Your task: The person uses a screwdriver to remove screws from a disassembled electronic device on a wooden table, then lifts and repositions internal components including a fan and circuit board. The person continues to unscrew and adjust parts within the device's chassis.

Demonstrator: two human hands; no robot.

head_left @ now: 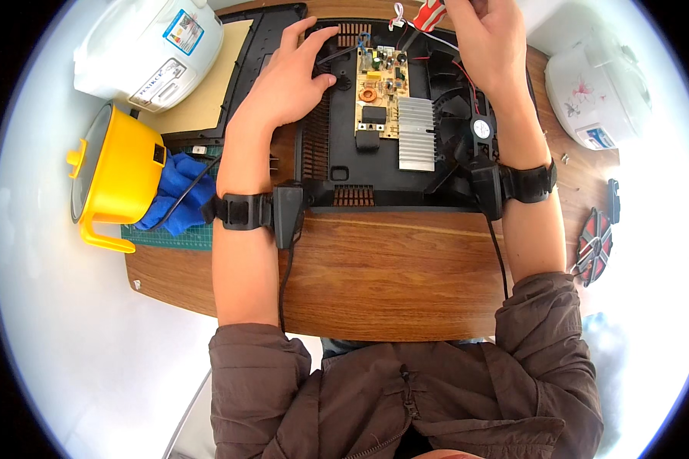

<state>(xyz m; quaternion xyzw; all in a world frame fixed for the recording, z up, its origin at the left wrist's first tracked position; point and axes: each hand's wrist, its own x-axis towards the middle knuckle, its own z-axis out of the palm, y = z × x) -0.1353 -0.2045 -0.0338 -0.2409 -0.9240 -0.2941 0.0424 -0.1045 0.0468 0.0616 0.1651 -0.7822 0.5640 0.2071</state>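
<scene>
A black plastic appliance housing lies open on the table. Inside it sit a tan circuit board, a silver finned heat sink and a black cooling fan. My left hand has its fingers spread over the housing's left side. A screwdriver with a red and white handle is gripped in my right hand. Its shaft slants down to the board's far right corner, and the exact contact of the tip is too small to tell. Thin wires with a white connector lie at the far edge.
A white rice cooker stands at the far left, near a yellow pot and a blue cloth on a green cutting mat. Another white cooker is at the right. A round red-and-black part lies near the right edge.
</scene>
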